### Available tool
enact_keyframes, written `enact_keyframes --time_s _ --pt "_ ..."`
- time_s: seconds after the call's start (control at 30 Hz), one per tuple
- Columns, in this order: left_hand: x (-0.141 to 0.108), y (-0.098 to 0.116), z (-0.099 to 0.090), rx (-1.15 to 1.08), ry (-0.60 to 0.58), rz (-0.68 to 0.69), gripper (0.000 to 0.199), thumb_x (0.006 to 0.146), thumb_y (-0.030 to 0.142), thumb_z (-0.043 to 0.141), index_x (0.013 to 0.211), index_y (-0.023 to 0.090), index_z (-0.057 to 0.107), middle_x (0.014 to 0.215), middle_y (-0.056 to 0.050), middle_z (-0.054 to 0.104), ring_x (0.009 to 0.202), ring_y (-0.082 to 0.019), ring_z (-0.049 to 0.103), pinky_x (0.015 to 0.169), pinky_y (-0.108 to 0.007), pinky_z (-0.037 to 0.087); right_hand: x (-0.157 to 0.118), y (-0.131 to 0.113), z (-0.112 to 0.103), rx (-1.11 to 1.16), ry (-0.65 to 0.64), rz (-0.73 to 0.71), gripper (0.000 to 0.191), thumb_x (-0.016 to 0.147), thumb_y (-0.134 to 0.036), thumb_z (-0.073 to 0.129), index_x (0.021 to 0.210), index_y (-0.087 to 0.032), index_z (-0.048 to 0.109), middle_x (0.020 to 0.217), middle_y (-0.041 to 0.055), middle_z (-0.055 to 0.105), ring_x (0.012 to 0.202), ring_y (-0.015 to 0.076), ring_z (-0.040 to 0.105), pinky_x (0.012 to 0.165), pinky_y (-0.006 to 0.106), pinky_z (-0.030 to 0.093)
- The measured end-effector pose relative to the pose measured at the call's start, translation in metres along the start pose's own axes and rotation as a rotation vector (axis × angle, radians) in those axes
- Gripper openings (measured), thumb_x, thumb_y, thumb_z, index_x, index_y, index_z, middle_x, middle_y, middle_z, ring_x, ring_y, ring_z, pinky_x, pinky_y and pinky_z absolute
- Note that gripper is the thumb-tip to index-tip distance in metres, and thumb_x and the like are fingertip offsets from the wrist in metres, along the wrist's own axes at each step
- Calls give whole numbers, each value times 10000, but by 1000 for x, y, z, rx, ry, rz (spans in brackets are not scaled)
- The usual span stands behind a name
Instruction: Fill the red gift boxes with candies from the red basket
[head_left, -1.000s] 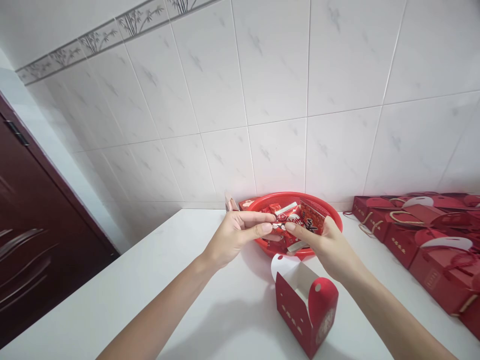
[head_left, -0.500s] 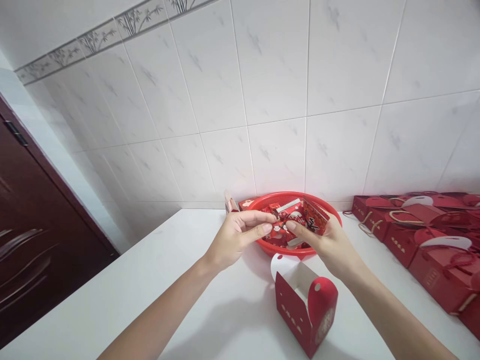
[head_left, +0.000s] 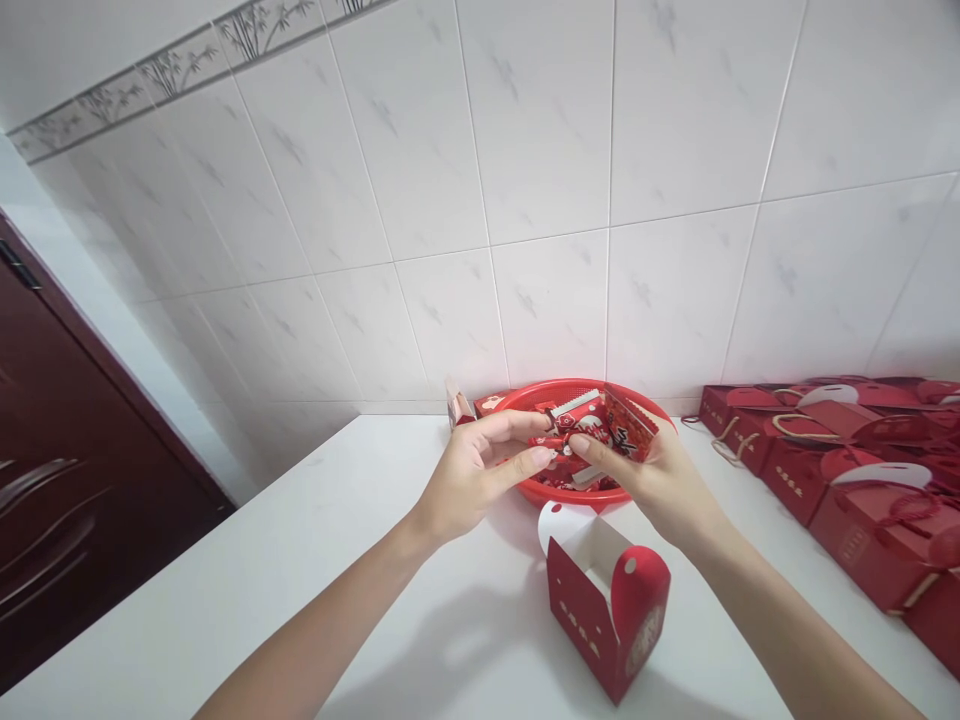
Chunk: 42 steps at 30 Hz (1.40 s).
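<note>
Over a red plastic basket [head_left: 534,490] filled with red wrapped snacks, my left hand [head_left: 480,462] is curved, its thumb and fingers around a small red wrapped candy [head_left: 553,441]. My right hand [head_left: 660,485] reaches in from the other side, its thumb and fingertips at the candy's right end. A red and brown snack packet [head_left: 630,425] shows right behind the right hand's fingers. Just in front of the basket stands an open red gift box [head_left: 585,610] with white inside and rounded upright flaps. Its inner floor is not clearly visible.
Several closed red gift boxes [head_left: 795,485] with rope handles line the right side of the white table [head_left: 360,560]. Another open box [head_left: 459,404] stands partly hidden behind my left hand. A tiled wall is behind, and a dark red door is at the left.
A small red candy now shows raised between both hands' fingertips. The hands have hardly moved, and the whole view has shifted slightly.
</note>
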<state>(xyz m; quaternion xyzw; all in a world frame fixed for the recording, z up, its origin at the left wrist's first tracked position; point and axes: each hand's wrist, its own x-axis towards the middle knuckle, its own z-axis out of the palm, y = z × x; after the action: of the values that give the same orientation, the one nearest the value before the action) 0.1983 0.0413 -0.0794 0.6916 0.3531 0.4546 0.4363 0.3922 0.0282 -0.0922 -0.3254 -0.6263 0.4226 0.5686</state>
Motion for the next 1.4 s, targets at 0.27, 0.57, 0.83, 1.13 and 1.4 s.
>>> enact_keyframes --time_s 0.27,0.57,0.83,1.13,1.4 --pt "3 -3 -1 72 -27 33 224 844 257 683 1052 188 726 1076 -53 733 1016 -196 666 888 -284 548 5 -7 -23 -16 44 59 275 801 -441 743 912 -198 676 861 54 738 787 248 712 667 351 594" --pt "2 -17 10 256 -307 -47 239 838 308 698 1044 188 708 1070 -50 718 981 -200 654 890 -310 519 5 -14 -40 -197 -72 -15 150 827 -320 717 831 -184 654 779 18 684 732 185 644 656 289 512" --pt "-2 -10 11 777 -456 -154 299 871 436 577 1021 235 741 977 -58 649 938 -234 611 825 -337 479 4 -16 -35 -267 -159 6 151 834 -310 692 902 -184 644 852 10 674 772 169 604 679 280 484" --pt "-3 -11 6 760 -612 -375 572 795 586 613 1206 188 612 1159 -93 646 909 -246 656 757 -314 500 4 -9 -39 -560 -406 42 159 860 -293 607 752 -192 548 709 -27 527 649 122 471 578 255 358" --pt "-1 -9 3 778 -738 -391 522 792 552 633 1184 207 619 1137 -77 655 935 -250 660 701 -284 474 4 -10 -38 -622 -622 100 205 936 -245 452 767 -187 553 730 -8 568 651 124 485 585 268 336"
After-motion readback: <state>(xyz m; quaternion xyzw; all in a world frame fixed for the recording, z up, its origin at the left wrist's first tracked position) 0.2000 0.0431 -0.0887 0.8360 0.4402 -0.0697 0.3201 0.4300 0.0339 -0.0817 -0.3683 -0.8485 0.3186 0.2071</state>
